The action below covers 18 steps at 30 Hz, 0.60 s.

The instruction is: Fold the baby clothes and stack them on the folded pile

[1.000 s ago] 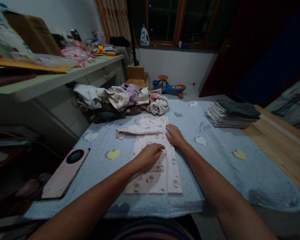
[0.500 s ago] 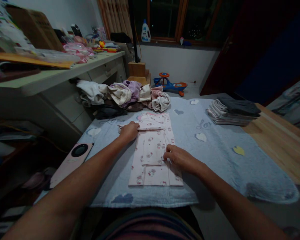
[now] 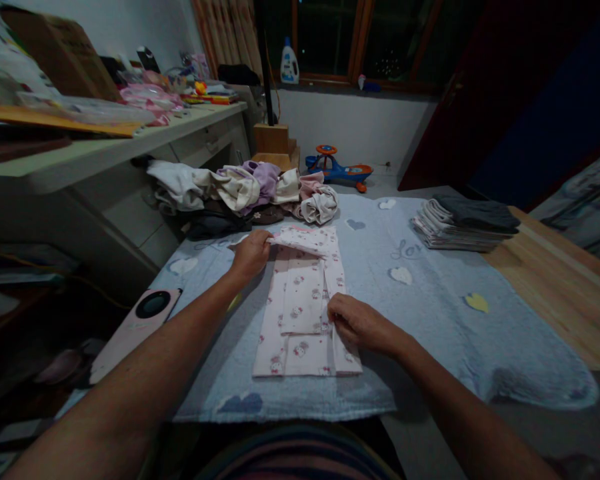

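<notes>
A pale pink pajama top (image 3: 303, 353) with a small cartoon print lies partly folded on a light blue quilted cover (image 3: 405, 313). One folded strip of it runs down the middle. Near its upper left, my left hand (image 3: 253, 255) is closed on a piece of the cloth, which is raised off the layers below. My right hand (image 3: 357, 322) pinches the garment's right side, around mid-height, with the fingertips partly hidden. Both hands are low over the cover, one on each side of the top.
A heap of crumpled clothes (image 3: 265, 183) lies at the back left edge. To the right sits a neat stack of folded clothes (image 3: 463, 223). A pink phone (image 3: 130, 333) rests beside my left forearm. Left stands a cluttered desk (image 3: 180, 133); a blue ride-on toy (image 3: 343, 172) is on the floor beyond.
My left hand has moved slightly up and left, raising the cloth it holds. My right hand has closed on the right edge, which is now lifted a little and folded inward.
</notes>
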Each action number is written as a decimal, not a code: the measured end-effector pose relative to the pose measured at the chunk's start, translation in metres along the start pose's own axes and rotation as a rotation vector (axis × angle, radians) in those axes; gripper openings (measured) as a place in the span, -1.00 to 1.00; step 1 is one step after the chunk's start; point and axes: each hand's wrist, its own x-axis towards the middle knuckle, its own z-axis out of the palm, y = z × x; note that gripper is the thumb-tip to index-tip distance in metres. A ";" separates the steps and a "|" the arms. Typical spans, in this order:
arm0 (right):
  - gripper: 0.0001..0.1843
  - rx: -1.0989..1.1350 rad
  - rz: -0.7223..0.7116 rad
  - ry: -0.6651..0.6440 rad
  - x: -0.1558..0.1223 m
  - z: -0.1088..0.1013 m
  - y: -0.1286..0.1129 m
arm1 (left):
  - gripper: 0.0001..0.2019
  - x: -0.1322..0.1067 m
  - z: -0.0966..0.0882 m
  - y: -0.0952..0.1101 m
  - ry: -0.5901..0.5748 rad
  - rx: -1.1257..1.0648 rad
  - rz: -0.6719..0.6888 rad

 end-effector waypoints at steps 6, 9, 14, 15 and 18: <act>-0.82 -0.073 0.044 0.076 0.004 0.018 -0.008 | -0.72 0.003 0.007 -0.006 0.034 -0.018 0.037; -0.80 -0.198 0.073 0.147 0.004 0.032 -0.010 | -0.72 -0.002 0.014 -0.007 -0.105 0.049 0.066; -0.73 -0.328 0.128 0.210 -0.001 0.043 -0.012 | -0.66 -0.012 0.020 -0.006 -0.229 0.213 0.021; -0.71 -0.331 0.136 0.210 -0.003 0.044 -0.012 | -0.65 -0.013 0.020 -0.006 -0.229 0.231 0.013; -0.56 -0.333 0.156 0.176 -0.008 0.045 -0.011 | -0.65 -0.012 0.018 -0.005 -0.180 0.253 0.014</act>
